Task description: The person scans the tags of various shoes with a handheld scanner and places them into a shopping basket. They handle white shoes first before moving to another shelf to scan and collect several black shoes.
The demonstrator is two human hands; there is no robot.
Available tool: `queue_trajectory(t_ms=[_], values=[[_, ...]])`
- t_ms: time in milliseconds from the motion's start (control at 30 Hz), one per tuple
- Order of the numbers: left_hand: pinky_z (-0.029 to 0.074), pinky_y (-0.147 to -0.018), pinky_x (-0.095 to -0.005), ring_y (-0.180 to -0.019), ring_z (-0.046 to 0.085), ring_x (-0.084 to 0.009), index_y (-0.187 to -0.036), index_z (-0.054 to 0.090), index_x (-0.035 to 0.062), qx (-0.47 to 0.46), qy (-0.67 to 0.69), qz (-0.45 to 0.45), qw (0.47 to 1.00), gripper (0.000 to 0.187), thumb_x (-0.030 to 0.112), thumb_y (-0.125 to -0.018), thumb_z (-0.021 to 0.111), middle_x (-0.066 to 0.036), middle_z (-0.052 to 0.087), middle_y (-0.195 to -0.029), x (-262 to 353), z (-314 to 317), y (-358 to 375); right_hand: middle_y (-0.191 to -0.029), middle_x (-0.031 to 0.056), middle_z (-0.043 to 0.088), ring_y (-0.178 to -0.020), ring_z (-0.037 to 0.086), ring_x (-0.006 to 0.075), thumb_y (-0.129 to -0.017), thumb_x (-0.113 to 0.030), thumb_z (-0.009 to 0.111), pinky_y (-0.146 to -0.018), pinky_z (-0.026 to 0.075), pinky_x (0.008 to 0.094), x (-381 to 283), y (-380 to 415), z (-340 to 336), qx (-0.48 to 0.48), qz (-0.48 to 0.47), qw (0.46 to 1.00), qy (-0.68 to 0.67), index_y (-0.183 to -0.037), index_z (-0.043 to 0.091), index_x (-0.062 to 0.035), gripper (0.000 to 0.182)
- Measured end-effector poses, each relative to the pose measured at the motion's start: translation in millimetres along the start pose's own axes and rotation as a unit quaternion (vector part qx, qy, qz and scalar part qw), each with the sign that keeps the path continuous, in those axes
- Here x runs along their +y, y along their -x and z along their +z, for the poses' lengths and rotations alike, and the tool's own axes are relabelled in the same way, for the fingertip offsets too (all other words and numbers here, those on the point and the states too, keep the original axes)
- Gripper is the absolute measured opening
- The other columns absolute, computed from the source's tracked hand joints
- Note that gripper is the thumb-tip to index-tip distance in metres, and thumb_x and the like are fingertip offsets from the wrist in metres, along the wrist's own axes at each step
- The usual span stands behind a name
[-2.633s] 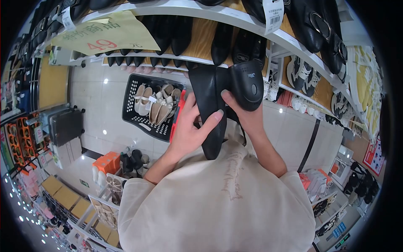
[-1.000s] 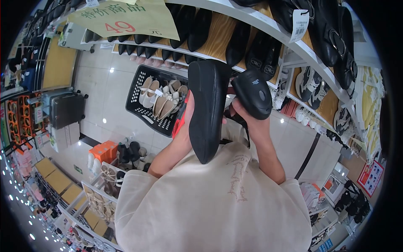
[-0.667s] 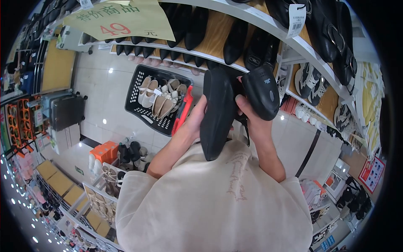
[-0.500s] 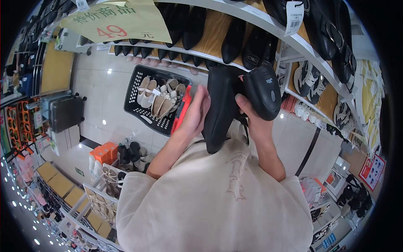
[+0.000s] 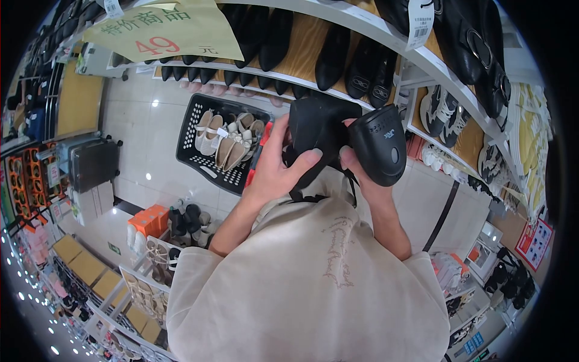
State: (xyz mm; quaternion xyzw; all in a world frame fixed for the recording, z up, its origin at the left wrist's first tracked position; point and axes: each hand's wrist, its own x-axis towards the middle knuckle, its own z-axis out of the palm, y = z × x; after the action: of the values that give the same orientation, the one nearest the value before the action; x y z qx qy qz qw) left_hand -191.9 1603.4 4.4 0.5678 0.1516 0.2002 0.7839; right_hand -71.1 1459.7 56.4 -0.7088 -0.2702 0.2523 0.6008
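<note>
My left hand (image 5: pixel 278 164) is closed on a black shoe (image 5: pixel 318 125), its thumb laid across the near side and its other fingers partly hidden behind. In my right hand (image 5: pixel 369 184) is a black barcode scanner (image 5: pixel 381 145) with a grey oval button and a small logo on its top. The scanner's head stands just right of the shoe, and my right thumb points at the shoe's side. Both things are held in front of my chest, below the shelf edge.
A black basket (image 5: pixel 188 145) with red handles and light-coloured flat shoes in it stands on the tiled floor. Ahead, a shelf (image 5: pixel 304 51) carries black shoes under a yellow price sign (image 5: pixel 166 30). Sneakers (image 5: pixel 443 117) sit to the right, an orange box (image 5: pixel 151 220) at lower left.
My left hand, earlier stretched flat beside the shoe, now grips it. The shoe has turned from its long, upright view to a shorter, wider one. The scanner has shifted slightly downward.
</note>
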Motion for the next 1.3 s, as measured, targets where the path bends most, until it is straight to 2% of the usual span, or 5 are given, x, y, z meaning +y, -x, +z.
queue_trajectory(t_ms=[167, 233, 533, 900, 1300], values=[[0.040, -0.107, -0.0370, -0.125, 0.051, -0.0241, -0.145, 0.037, -0.0018, -0.020, -0.166, 0.083, 0.982, 0.078, 0.014, -0.082, 0.080, -0.016, 0.052, -0.137, -3.1, -11.0, -3.9, -0.109, 0.0036, 0.071, -0.092, 0.064, 0.0113, -0.085, -0.006, 0.078, -0.080, 0.051, 0.0255, -2.8, -4.3, 2.5, 0.051, 0.036, 0.991, -0.115, -0.123, 0.065, -0.0037, 0.040], [0.041, -0.107, -0.0407, -0.126, 0.052, -0.0317, -0.144, 0.039, -0.0010, -0.036, -0.294, 0.223, 0.929, 0.082, 0.012, -0.076, 0.084, -0.021, 0.051, -0.139, -2.9, -13.4, -9.9, -0.108, 0.0037, 0.071, -0.091, 0.064, 0.0107, -0.086, -0.008, 0.079, -0.079, 0.051, 0.0248, -3.6, -4.0, 0.2, 0.056, 0.076, 0.986, -0.134, -0.122, 0.066, -0.0032, 0.038], [0.040, -0.107, -0.0528, -0.123, 0.055, -0.0400, -0.139, 0.046, 0.0005, -0.011, -0.365, 0.286, 0.886, 0.079, 0.018, -0.071, 0.083, -0.020, 0.056, -0.135, -6.8, -19.6, -12.1, -0.108, 0.0033, 0.070, -0.095, 0.064, 0.0107, -0.084, -0.015, 0.083, -0.083, 0.051, 0.0279, 5.4, -3.5, 1.6, 0.058, 0.116, 0.989, -0.068, -0.116, 0.068, -0.0025, 0.038], [0.047, -0.096, -0.0464, -0.110, 0.061, -0.0348, -0.133, 0.056, 0.0009, 0.017, -0.412, 0.287, 0.865, 0.073, 0.023, -0.070, 0.085, -0.016, 0.061, -0.126, -3.0, -20.8, -8.1, -0.086, -0.0008, 0.065, -0.069, 0.058, 0.0067, -0.086, -0.015, 0.080, -0.062, 0.045, 0.0236, 9.0, -7.3, 7.2, 0.064, 0.129, 0.983, -0.111, -0.110, 0.068, -0.0034, 0.029], [0.052, -0.077, -0.0400, -0.087, 0.065, -0.0294, -0.128, 0.061, 0.0054, 0.005, -0.529, 0.186, 0.828, 0.064, 0.037, -0.076, 0.081, -0.010, 0.064, -0.109, 26.7, 5.8, -21.7, -0.093, 0.0025, 0.066, -0.081, 0.061, 0.0108, -0.089, -0.022, 0.078, -0.074, 0.049, 0.0270, 25.9, -7.5, 11.4, 0.123, 0.158, 0.940, -0.277, -0.113, 0.066, -0.0042, 0.032]])
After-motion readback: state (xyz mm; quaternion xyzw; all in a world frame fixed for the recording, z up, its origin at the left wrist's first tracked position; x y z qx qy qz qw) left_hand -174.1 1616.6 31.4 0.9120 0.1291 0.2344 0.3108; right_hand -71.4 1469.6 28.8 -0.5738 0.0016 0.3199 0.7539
